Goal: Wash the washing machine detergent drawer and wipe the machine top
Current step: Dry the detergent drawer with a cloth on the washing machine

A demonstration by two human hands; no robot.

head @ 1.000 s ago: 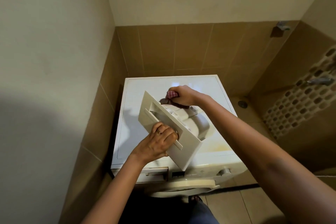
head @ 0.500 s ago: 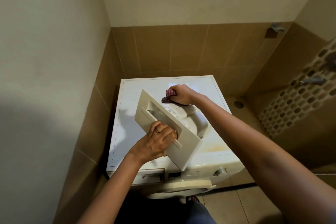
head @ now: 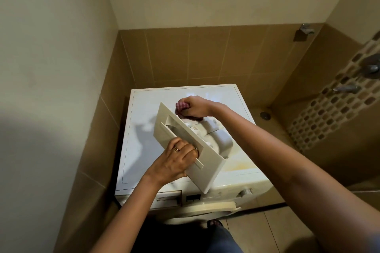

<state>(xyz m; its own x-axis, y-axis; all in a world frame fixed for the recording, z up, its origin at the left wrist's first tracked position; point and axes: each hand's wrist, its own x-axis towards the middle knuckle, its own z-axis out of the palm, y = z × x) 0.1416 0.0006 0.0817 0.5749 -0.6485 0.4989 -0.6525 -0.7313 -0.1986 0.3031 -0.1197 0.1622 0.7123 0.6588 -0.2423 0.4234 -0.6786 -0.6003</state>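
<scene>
The cream detergent drawer (head: pixel 205 170) is out of the machine, held tilted above the white machine top (head: pixel 144 150). My left hand (head: pixel 174 160) grips its front panel at the handle recess; a ring shows on one finger. My right hand (head: pixel 195 107) is closed on a red checked cloth (head: pixel 182 106) and presses it against the far upper end of the drawer. The drawer's compartments (head: pixel 220 141) face away to the right and are partly hidden behind the panel.
The washing machine stands in a corner, brown tiled walls (head: pixel 185 57) close on the left and behind. The drawer's slot (head: pixel 168 198) gapes on the front panel, a dial (head: pixel 245 192) to its right. Taps (head: pixel 345 88) stick out of the mosaic wall; a floor drain (head: pixel 265 115) lies beside the machine.
The cloth hand has shifted slightly along the drawer's far end. The drawer and my left hand hold about the same pose.
</scene>
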